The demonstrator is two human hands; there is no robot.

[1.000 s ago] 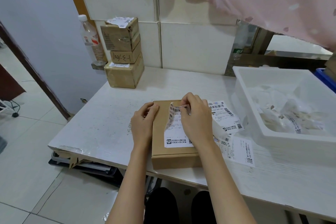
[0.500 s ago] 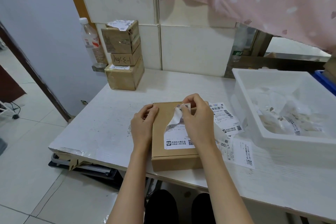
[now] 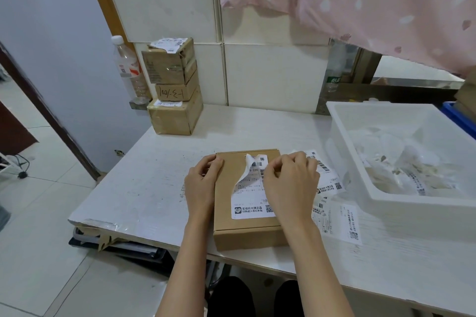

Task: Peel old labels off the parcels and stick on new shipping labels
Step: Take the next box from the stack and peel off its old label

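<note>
A flat brown cardboard parcel (image 3: 224,216) lies on the white table (image 3: 154,183) near its front edge. A white shipping label (image 3: 251,198) covers the parcel's top; its lower part lies flat, while its upper left corner curls up off the cardboard. My left hand (image 3: 202,185) grips the parcel's left edge, thumb on top. My right hand (image 3: 291,183) is over the label's right side, its curled fingers pinching the label's upper right edge. Under that hand the label is hidden.
Loose printed labels (image 3: 342,221) lie on the table just right of the parcel. A white plastic tub (image 3: 412,203) holding crumpled paper stands at the right. Three stacked cardboard boxes (image 3: 175,95) and a plastic bottle (image 3: 128,69) stand against the tiled wall, back left.
The label's raised upper part has come down toward the parcel's top; only its upper left corner still curls up. My right hand moved slightly right. My left hand stayed on the parcel's edge.
</note>
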